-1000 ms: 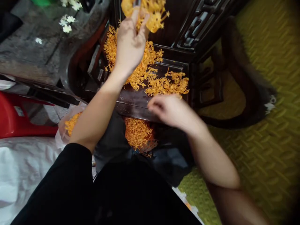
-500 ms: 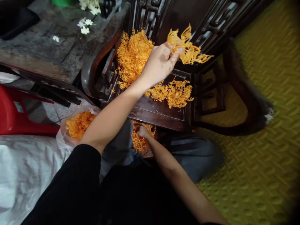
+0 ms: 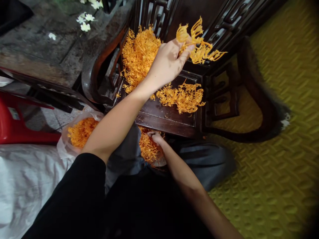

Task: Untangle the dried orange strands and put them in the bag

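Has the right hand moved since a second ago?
Yes: the right hand has moved toward the body, from over the dark seat's front edge to the orange strands below it.

Stretching left arm [image 3: 122,116] forward and across to the right — pinching with left hand [image 3: 169,59]. Angling right forearm [image 3: 181,169] inward, closer in — curling right hand [image 3: 156,137] partway.

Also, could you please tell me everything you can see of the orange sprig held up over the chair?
The sprig is bright yellow-orange, with thin stems that branch into several curled, fringed tufts. It looks light and plant-like, though I can't tell whether it is real or artificial. It is pinched between the thumb and fingers of the left hand, which hide part of it. Its tufts fan out, some up, some to the right, in front of the chair back. Nothing else visibly touches it.
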### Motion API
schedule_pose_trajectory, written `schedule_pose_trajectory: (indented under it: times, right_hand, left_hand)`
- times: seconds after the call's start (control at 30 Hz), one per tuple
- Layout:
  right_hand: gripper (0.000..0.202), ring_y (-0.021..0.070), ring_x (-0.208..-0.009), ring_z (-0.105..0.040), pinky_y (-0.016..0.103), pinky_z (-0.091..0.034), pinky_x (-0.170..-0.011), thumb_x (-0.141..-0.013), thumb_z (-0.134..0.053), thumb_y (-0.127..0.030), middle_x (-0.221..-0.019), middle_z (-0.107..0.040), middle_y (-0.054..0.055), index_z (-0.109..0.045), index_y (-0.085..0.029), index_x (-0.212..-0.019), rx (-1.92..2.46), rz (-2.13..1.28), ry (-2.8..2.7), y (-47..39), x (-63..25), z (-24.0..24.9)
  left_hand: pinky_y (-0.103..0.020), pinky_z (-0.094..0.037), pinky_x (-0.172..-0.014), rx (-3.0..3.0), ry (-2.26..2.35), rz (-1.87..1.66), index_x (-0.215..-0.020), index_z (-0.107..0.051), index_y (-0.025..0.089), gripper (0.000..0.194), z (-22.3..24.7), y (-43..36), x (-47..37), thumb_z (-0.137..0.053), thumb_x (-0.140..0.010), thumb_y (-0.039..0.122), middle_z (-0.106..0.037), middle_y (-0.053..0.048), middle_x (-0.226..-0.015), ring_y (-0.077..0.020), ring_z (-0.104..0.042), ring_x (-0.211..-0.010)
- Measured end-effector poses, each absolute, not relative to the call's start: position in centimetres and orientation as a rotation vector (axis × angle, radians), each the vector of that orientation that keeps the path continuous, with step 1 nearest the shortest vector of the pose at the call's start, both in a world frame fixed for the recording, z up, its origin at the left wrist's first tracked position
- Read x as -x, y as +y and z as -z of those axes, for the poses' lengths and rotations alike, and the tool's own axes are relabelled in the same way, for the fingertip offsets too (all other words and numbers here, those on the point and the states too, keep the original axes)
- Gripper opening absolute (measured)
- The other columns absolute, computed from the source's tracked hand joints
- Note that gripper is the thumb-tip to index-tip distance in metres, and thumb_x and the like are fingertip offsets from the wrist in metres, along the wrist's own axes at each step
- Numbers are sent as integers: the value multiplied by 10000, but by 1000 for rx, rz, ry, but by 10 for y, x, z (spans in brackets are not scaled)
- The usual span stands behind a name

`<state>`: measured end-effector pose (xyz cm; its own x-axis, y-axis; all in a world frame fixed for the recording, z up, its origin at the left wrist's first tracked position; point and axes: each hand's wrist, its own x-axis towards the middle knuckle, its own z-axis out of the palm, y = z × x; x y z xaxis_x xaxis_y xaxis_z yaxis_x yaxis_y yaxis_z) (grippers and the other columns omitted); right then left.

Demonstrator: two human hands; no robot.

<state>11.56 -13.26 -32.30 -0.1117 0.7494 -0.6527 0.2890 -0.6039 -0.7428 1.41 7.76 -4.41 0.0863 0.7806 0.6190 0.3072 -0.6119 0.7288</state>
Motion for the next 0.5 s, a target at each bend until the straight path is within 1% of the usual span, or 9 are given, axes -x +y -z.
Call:
schedule_pose_trajectory:
  times: [0.07, 0.17, 0.2, 0.27, 0.33, 0.4, 0.47, 0.5]
  right_hand:
    - [315, 232, -1094, -652, 433, -556, -949, -973, -624, -337, -1256, -654, 113, -654, -153, -1226, 1828, -1806, -1096, -137, -113, 306]
    - [143, 253, -1073, -674, 412, -505, -1032, -912, -666, -233, -1057, -752, 103, -759, -136, -962, 1808, -1847, -1047, -147, -116, 271]
    - [116, 261, -1081, -677, 403, -487, -1057, -889, -681, -219, -1010, -767, 95, -769, -143, -892, 1791, -1846, -1030, -151, -120, 258]
    - [104, 262, -1083, -688, 397, -494, -1058, -866, -708, -241, -986, -777, 89, -763, -156, -844, 1757, -1836, -976, -157, -130, 234]
    - [124, 251, -997, -726, 402, -557, -970, -878, -698, -274, -968, -777, 101, -743, -159, -865, 1731, -1846, -879, -159, -141, 215]
    - [134, 226, -822, -754, 398, -618, -820, -901, -671, -279, -911, -772, 109, -717, -154, -911, 1708, -1889, -757, -160, -150, 203]
    - [114, 186, -693, -744, 356, -635, -716, -915, -658, -257, -869, -764, 101, -692, -151, -939, 1685, -1917, -652, -159, -155, 196]
    - [102, 171, -676, -741, 330, -636, -698, -919, -659, -247, -866, -763, 99, -683, -150, -941, 1676, -1918, -617, -158, -156, 193]
  left_hand:
    - [-294, -502, -805, -1942, 1065, -1511, -608, -439, 216, 340, 41, 73, -14, -469, -945, 246, -525, -29, -696, -197, -665, -915]
    - [-283, -511, -789, -1884, 1054, -1458, -609, -453, 223, 322, 39, 68, -15, -530, -921, 246, -571, -38, -717, -204, -669, -927]
    - [-278, -514, -782, -1854, 1045, -1444, -612, -463, 225, 309, 39, 68, -15, -554, -907, 238, -587, -39, -731, -206, -670, -940]
    - [-268, -517, -778, -1789, 1009, -1426, -626, -492, 228, 270, 41, 70, -17, -582, -879, 201, -611, -35, -760, -204, -671, -973]
    - [-264, -518, -781, -1709, 979, -1426, -645, -517, 231, 238, 42, 72, -18, -576, -858, 142, -623, -27, -774, -197, -673, -991]
    - [-271, -517, -765, -1603, 996, -1412, -644, -524, 235, 246, 42, 71, -19, -558, -849, 104, -625, -31, -752, -205, -676, -982]
    - [-286, -515, -737, -1478, 1051, -1393, -621, -514, 240, 275, 40, 68, -18, -553, -848, 91, -613, -43, -702, -229, -677, -961]
    - [-293, -513, -728, -1394, 1081, -1399, -605, -507, 242, 292, 37, 66, -17, -562, -844, 85, -604, -47, -676, -240, -677, -953]
